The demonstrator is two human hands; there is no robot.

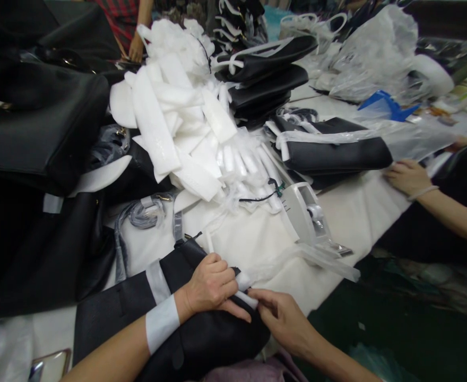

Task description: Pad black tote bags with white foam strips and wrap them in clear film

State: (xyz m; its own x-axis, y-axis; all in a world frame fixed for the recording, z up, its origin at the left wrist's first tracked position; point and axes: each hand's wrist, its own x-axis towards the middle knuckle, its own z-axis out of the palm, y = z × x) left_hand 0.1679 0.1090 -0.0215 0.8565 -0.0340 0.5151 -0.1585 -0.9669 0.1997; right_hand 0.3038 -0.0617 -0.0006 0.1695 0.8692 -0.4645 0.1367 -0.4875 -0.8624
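A black leather-like bag [221,339] lies in front of me at the table's near edge, partly covered by my arms. With its fingers curled over the bag's top edge, my left hand [213,286] grips the bag; a white band [162,323] circles that wrist. White foam wrap [247,300] sticks out along a dark strip between my hands. My right hand [279,318] pinches the end of this wrap between thumb and fingers. A strip of clear plastic [273,268] runs from there across the table. The bag's flap [118,302] spreads to the left.
White foam pieces [178,122] are heaped mid-table. A tape dispenser [307,212] stands right of them. Black bags lie stacked [265,79] behind, and large ones [30,132] stand left. A wrapped strap [144,212] lies nearby. A co-worker's hand [408,178] touches another bag [337,154].
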